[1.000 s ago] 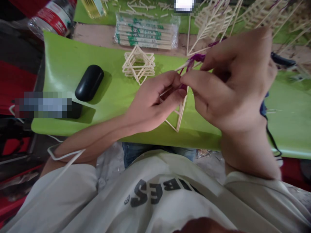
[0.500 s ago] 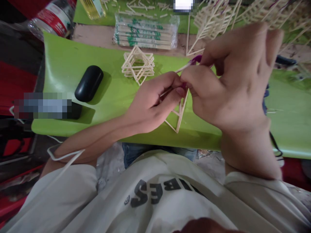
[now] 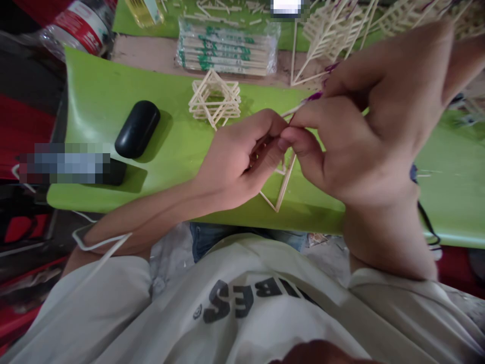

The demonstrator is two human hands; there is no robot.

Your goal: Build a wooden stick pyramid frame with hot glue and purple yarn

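Note:
My left hand (image 3: pixel 246 156) is closed in a pinch on a small frame of thin wooden sticks (image 3: pixel 285 189), whose pointed corner juts out below the fingers. Against its fingertips, my right hand (image 3: pixel 352 136) is pinched, with a purple cord (image 3: pixel 315 96) showing beside its curled fingers. The exact spot where cord and sticks meet is hidden by the fingers. Beyond my left hand, a star-shaped stack of wooden sticks (image 3: pixel 214 101) rests on the green board (image 3: pixel 98 91).
A black oval case (image 3: pixel 138 129) lies at left, near a blurred-out dark object (image 3: pixel 117 172). Behind are wrapped chopsticks (image 3: pixel 227 50), a red-labelled bottle (image 3: pixel 81 25) and a yellow-liquid bottle (image 3: pixel 146 11). A larger stick structure (image 3: pixel 333 30) stands at the back right.
My right hand has shifted slightly right and turned, its thumb now pressed close to the left fingertips. The left hand keeps its pinch on the stick frame, nearly still.

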